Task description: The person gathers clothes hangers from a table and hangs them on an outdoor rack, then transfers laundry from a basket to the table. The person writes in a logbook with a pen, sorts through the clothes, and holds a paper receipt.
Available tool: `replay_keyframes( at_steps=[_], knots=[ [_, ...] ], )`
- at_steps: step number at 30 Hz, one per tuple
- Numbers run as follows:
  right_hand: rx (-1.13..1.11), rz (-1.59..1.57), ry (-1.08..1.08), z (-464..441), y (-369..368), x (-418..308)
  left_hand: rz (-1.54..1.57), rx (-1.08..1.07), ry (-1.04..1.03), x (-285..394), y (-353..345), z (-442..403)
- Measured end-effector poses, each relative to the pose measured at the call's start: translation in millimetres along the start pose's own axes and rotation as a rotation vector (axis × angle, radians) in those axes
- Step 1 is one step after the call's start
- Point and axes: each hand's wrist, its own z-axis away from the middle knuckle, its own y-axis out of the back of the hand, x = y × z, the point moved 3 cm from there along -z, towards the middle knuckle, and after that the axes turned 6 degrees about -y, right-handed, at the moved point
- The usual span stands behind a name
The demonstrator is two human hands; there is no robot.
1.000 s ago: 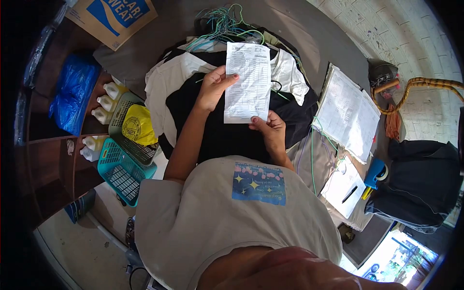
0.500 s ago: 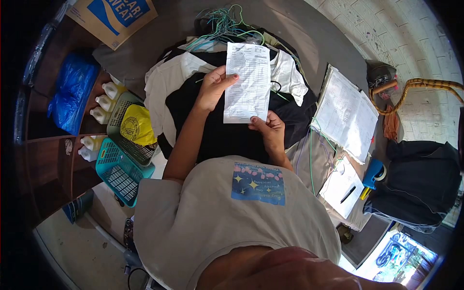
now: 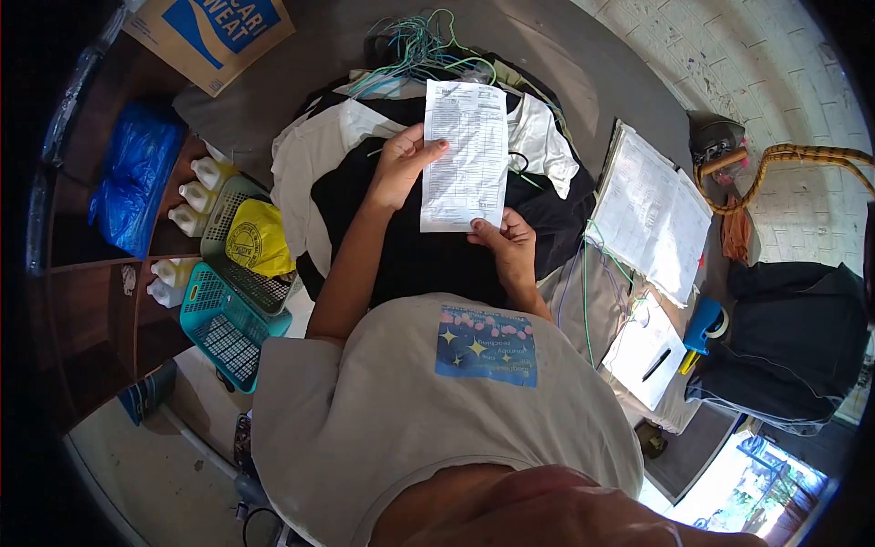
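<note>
A white printed form (image 3: 465, 159) with ruled rows is held upright over a pile of clothes. My left hand (image 3: 404, 166) pinches its left edge, thumb on the front. Near the lower right corner, my right hand (image 3: 507, 239) grips the same sheet between thumb and fingers. Beneath lie black garments (image 3: 365, 201) and a white garment (image 3: 305, 155). A bundle of green and blue wire hangers (image 3: 419, 50) rests at the far side of the pile. The print on the form is too small to read.
To the right are an open record book (image 3: 652, 214), a white sheet with a black pen (image 3: 656, 365), a tape dispenser (image 3: 704, 328) and a black bag (image 3: 797, 342). At left stand a teal basket (image 3: 205, 296), a yellow plastic bag (image 3: 257, 239), several jugs (image 3: 196, 196) and a cardboard box (image 3: 173, 46).
Both hands keep the same hold on the form. The whole view has shifted very slightly; nothing else visibly differs.
</note>
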Motion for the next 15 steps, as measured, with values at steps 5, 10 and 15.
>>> replay_keyframes(
  at_steps=[5, 10, 15],
  knots=[
    [-0.012, -0.008, -0.004, -1.2, 2.3, 2.2, 0.002, 0.008, -0.008, -0.1, 0.2, -0.3],
    [-0.01, 0.005, 0.007, -1.1, 1.4, 1.7, 0.005, 0.008, -0.003, 0.6, -0.6, -0.3],
    [-0.002, 0.001, -0.005, -0.8, 0.9, 0.9, -0.001, 0.007, 0.001, -1.5, 1.3, -0.2]
  ],
)
